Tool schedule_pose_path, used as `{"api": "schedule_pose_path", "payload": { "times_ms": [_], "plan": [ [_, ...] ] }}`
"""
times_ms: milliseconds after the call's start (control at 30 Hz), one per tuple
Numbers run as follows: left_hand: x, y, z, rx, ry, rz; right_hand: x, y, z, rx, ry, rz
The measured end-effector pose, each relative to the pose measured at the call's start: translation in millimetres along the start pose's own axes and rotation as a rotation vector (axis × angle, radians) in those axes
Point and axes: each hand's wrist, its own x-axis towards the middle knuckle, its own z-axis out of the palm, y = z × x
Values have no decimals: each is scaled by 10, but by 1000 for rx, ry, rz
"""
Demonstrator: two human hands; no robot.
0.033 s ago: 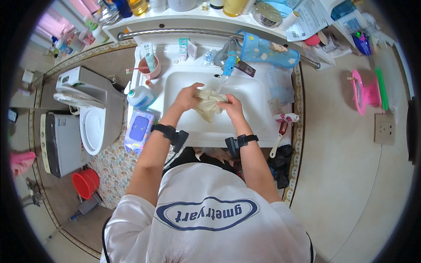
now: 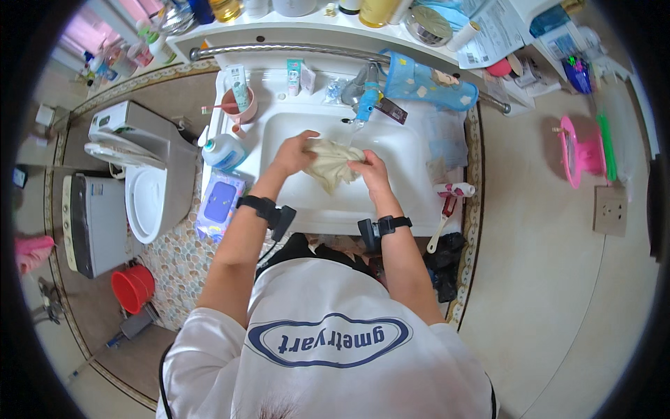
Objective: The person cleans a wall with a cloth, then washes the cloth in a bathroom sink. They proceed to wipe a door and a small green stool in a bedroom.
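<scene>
A cream cloth lies in the white sink. At the sink's left edge sits a purple wipes pack; near its back left corner, a pink cup. A blue patterned bag hangs at the back right. The floor bucket is red.

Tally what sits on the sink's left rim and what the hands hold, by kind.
Cloth, held over the sink by left hand and right hand: 1
Pump bottle: 1
Wipes pack: 1
Pink cup: 1
Total: 4
</scene>
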Motion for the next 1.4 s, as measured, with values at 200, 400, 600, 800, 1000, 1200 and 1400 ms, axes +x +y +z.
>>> {"api": "schedule_pose_path", "payload": {
  "times_ms": [200, 400, 600, 800, 1000, 1200, 1400],
  "plan": [
    [-52, -176, -74, -607, 125, -438, -8, -269, -151, 286, 80, 26],
    [-9, -274, 73, -408, 26, -111, -54, -544, -118, 21, 108, -50],
    [117, 76, 320, -135, 250, 344, 25, -635, -14, -124, -150, -179],
    [212, 425, 405, -319, -37, 171, 54, -585, -22, -337, -80, -285],
    [225, 629, 241, -458, -54, 190, -13, -637, -77, -643, -68, -278],
    [123, 632, 166, 15, 15, 230, 5, -516, -115, -763, 61, -332],
    [54, 186, 349, 387, 140, -25, -33, -652, -17, -210, -23, -245]
  ]
}}
